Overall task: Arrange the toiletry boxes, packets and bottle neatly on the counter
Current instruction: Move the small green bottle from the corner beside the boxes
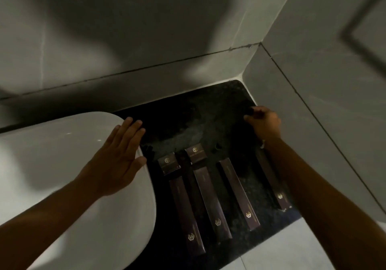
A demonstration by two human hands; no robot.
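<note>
Lying side by side on the black granite counter (200, 111) are four long dark boxes (239, 192), with two small square packets (168, 163) touching the left pair's far ends. The left hand (117, 159) rests flat on the white basin (73, 165), fingers spread. The right hand (264, 122) curls near the wall corner around something dark; what it holds I cannot tell

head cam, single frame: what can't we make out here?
- Right hand: fingers curl over something dark near the back of the counter; too dark to identify, so its grip is unclear.
- Rightmost long box: far end covered by the right forearm.
- Box print: gold logos show, text too small and blurred.
- Bottle: not identifiable in the dim head view.
- Left hand: open, flat on the basin rim.
</note>
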